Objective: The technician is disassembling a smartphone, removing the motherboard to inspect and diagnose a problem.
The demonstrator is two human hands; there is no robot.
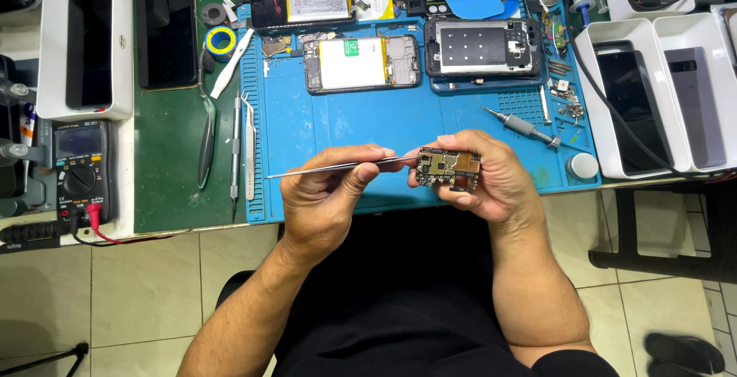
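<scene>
We hold a small phone circuit board (449,170) in our right hand (491,181), fingers and thumb clamped on its edges, just above the near edge of the blue repair mat (384,127). Our left hand (322,193) pinches a thin metal pair of tweezers (342,167), fingers closed together on the shaft, its tip touching the board's left end. On the mat beyond lie an opened phone with its battery showing (362,64) and a second opened phone frame (482,47) just beside it. A precision screwdriver (522,127) rests on the mat near the right hand. A multimeter (80,170) sits well apart at the far left, beside more tweezers (249,147) on the mat's left edge.
</scene>
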